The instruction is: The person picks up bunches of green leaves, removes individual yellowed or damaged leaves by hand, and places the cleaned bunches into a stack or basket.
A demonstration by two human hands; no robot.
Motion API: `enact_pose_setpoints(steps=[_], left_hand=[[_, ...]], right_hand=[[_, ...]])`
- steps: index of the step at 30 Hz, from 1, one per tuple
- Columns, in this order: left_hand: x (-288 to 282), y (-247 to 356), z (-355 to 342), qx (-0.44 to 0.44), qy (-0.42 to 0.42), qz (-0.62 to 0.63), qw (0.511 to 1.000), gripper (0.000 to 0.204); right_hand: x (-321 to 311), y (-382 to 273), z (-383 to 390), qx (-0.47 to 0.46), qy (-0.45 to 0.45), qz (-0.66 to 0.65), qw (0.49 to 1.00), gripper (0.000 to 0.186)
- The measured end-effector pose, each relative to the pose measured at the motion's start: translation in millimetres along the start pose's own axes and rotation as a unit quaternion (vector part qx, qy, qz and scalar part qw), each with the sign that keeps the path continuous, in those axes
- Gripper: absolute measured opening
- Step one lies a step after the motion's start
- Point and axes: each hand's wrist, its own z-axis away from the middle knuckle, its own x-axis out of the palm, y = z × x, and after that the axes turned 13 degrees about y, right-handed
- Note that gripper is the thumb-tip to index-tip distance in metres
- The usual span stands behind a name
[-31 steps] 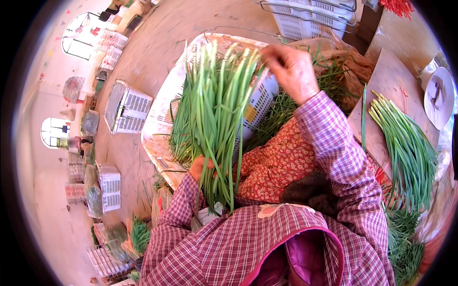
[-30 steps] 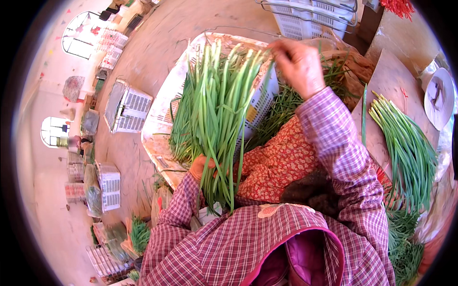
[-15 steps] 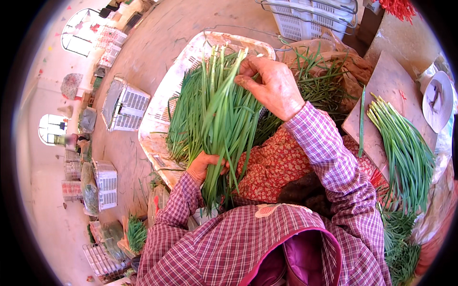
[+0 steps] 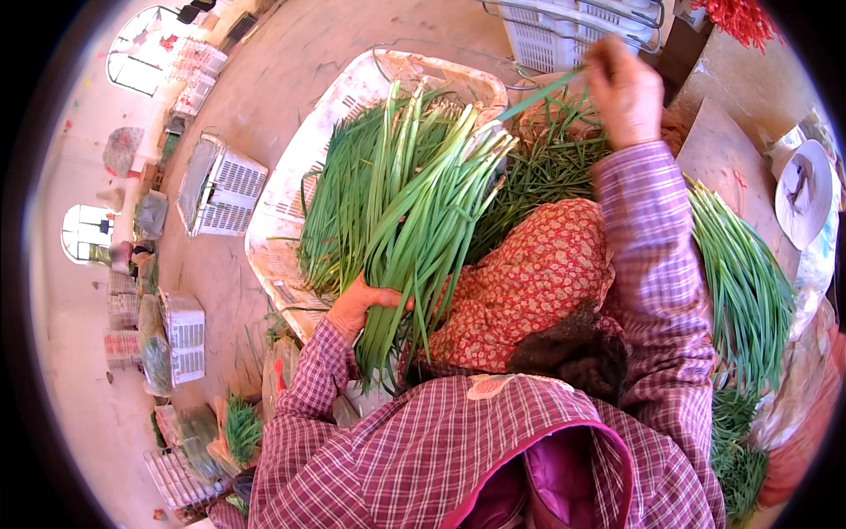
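Observation:
My left hand [image 4: 366, 304] is wrapped round a bunch of garlic chives [image 4: 441, 203], its pale stem ends fanned out toward the upper right. This bunch lies over the right side of a white plastic basket [image 4: 273, 238] full of more chives [image 4: 339, 194]. Farther right, my right hand [image 4: 626, 93] is raised and blurred by motion. Its fingers pinch a single chive leaf [image 4: 546, 91] that stretches back to the stem ends of the bunch.
A pile of loose leaves [image 4: 551, 176] lies right of the basket. On a board [image 4: 727, 150] at right rests another chive bunch [image 4: 745, 282], near a white hat [image 4: 804, 194]. White crates [image 4: 546, 40] stand at the back, and another crate [image 4: 225, 185] at left.
My right hand has moved up and right from the stem ends, drawing a leaf out. The bunch in my left hand now fans toward the right.

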Motion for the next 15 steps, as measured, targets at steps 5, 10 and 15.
enact_pose_setpoints(steps=[5, 10, 15], left_hand=[[-9.4, -10.1, -10.9, 0.010, 0.010, 0.028, 1.000, 0.048], [9.5, 5.8, -24.7, 0.025, 0.080, 0.057, 0.995, 0.048], [85.3, 56.5, -36.2, 0.259, 0.077, -0.010, 0.963, 0.053]], right_hand=[[-23.8, 72.9, 7.2, -0.009, -0.145, 0.302, 0.942, 0.049], [-0.8, -43.6, 85.6, 0.306, -0.382, -0.108, 0.865, 0.100], [26.8, -126.0, 119.8, 0.393, -0.297, -0.493, 0.717, 0.096]])
